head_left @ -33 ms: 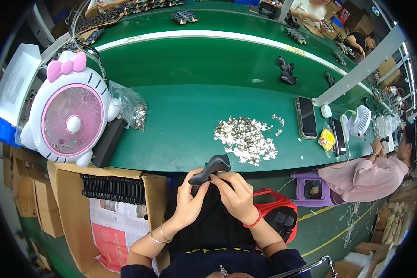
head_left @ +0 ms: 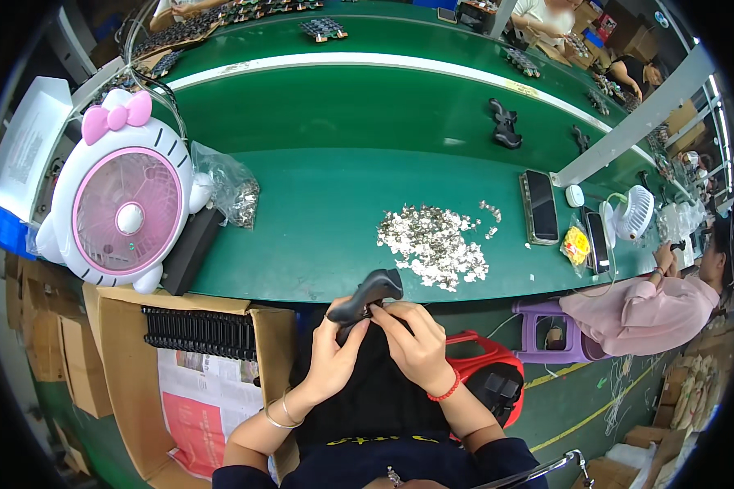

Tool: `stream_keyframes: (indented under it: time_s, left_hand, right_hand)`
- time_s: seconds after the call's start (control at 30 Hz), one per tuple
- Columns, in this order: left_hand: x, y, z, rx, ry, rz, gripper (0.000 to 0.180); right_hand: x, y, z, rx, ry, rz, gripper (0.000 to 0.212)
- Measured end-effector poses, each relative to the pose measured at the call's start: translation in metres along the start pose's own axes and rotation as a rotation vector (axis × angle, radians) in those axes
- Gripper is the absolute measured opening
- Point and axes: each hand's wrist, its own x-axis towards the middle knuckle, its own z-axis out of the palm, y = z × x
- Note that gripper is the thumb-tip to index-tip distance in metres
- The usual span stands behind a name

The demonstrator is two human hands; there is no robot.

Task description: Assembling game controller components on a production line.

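Note:
Just off the near edge of the table, I hold a curved black gamepad shell [head_left: 370, 295] in both hands, tilted up to the right. My left hand [head_left: 332, 359] is closed around its left end, thumb underneath. The fingers of my right hand [head_left: 418, 346] are bent and pressed together against the shell's near side, and whether a small part is between them is hidden. Beyond the shell, a loose pile of small shiny metal pieces [head_left: 434, 244] is spread over the green table [head_left: 318, 212].
On the left stand a pink-and-white fan [head_left: 130, 204] and a bag of metal pieces [head_left: 245, 204]. An open carton [head_left: 122, 367] below holds stacked black parts. Phones [head_left: 538, 208] and a small white fan [head_left: 634, 212] are on the right. Black shells [head_left: 506, 126] rest on the belt. A co-worker [head_left: 644, 314] sits at right.
The gamepad shell has tipped slightly in my hands, its left end a little lower and farther left. My hands have hardly moved, and the pile is unchanged.

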Motion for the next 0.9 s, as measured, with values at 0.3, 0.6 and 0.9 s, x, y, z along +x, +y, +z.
stream_keyframes:
  time_s: [0.3,0.6,0.9]
  left_hand:
    - [0.002,0.012,0.002,-0.117,0.026,-0.011,0.034]
    - [0.018,0.016,-0.015,-0.157,-0.194,0.053,0.029]
    - [0.033,0.007,-0.031,-0.215,0.064,-0.067,0.027]
  right_hand:
    - [-0.005,0.005,0.003,-0.01,0.014,-0.045,0.029]
    - [-0.014,0.012,0.009,0.026,0.06,-0.097,0.022]
    - [0.041,0.054,-0.021,0.056,0.094,-0.06,0.015]
